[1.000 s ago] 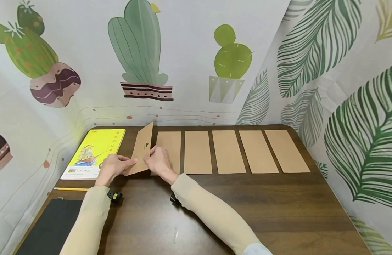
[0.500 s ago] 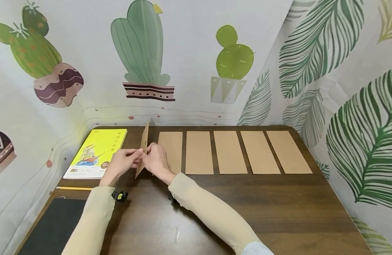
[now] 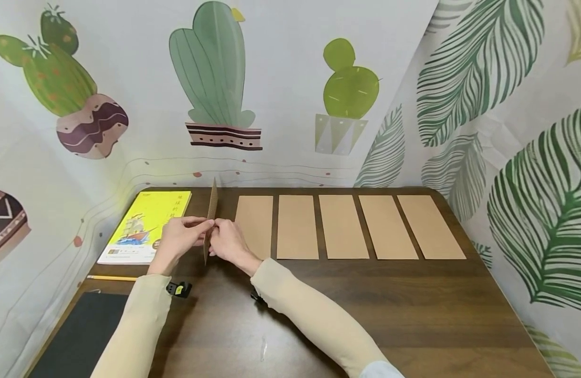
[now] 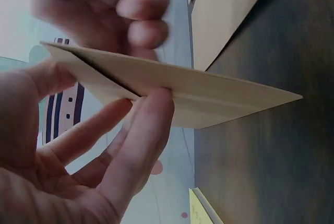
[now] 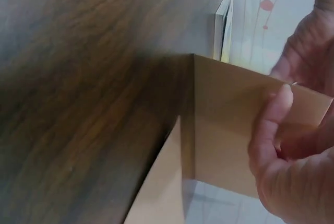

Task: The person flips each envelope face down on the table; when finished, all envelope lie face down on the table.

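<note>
A brown kraft-paper envelope (image 3: pixel 212 202) stands on edge between my hands, nearly edge-on in the head view. My left hand (image 3: pixel 179 233) pinches it by its near-side edge. In the left wrist view, the left fingers (image 4: pixel 148 130) lie against the envelope (image 4: pixel 219 96) beside a dark gap under a folded layer. From the other side my right hand (image 3: pixel 229 241) grips it. The right wrist view shows the right thumb (image 5: pixel 282 101) at the top edge of the envelope's plain face (image 5: pixel 224 119), fingers curled below. The printed mark on it is out of sight.
Several matching brown envelopes (image 3: pixel 297 228) lie in a row to the right, along the dark wooden table's (image 3: pixel 366 315) back. A yellow book (image 3: pixel 148 210) lies at the left, with a pencil (image 3: pixel 112 277) and a black board (image 3: pixel 80 336) nearer me.
The envelope has turned from showing its printed face to nearly edge-on. My left hand has shifted right and up along it, closer to the right hand.
</note>
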A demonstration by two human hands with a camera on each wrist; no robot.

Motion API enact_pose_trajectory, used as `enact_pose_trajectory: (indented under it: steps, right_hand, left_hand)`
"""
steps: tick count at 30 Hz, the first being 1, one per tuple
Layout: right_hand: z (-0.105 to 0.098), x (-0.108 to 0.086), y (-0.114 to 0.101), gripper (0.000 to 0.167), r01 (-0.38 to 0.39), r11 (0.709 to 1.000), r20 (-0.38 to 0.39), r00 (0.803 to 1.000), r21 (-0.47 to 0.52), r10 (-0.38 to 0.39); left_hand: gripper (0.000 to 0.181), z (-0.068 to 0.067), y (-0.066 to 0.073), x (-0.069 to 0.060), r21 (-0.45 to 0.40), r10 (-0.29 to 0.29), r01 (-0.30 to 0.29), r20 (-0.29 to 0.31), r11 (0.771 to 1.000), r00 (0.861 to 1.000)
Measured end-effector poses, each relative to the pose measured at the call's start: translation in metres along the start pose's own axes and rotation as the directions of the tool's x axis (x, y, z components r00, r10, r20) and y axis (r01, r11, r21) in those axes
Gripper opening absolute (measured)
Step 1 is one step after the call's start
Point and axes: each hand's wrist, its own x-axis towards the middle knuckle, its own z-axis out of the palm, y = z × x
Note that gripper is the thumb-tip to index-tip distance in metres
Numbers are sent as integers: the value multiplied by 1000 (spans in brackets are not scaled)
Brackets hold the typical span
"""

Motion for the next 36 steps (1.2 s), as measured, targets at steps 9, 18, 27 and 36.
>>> enact_pose_trajectory:
  steps: [9, 18, 27, 36]
  right_hand:
    - [12, 5, 18, 27, -69, 996, 179, 981, -62, 79]
    - [14, 8, 19, 33, -133, 991, 120, 984, -19, 134]
    - [6, 6, 19, 27, -156, 979, 61, 987, 131, 150]
    - [19, 33, 46, 59, -202, 979, -25, 979, -7, 201]
  left_hand:
    - [51, -4, 2, -3, 111, -10, 21, -104, 994, 995]
    - [41, -15, 1, -7, 99, 1, 27, -277, 995, 961]
    - [44, -24, -4, -3, 12, -86, 94, -299, 996, 950]
    - [47, -27, -21, 2, 165, -68, 104, -214, 981, 975]
